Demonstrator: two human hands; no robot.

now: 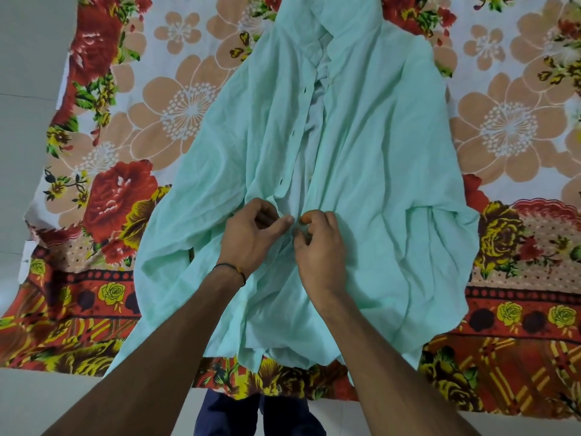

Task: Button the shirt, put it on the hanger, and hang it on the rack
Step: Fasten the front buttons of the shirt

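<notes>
Shirt (361,158) lies on floral bedsheet (151,99) above pale floor (28,58).

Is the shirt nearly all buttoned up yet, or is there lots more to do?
Lots more. Nothing looks finished: the mint green shirt lies on the flowery sheet with its front open above the hands, and the dark buttons up the edge are undone. Right now the left hand and right hand pinch the two front edges together low down. Left: the other buttons, then the hanger and rack, neither in view.
</notes>
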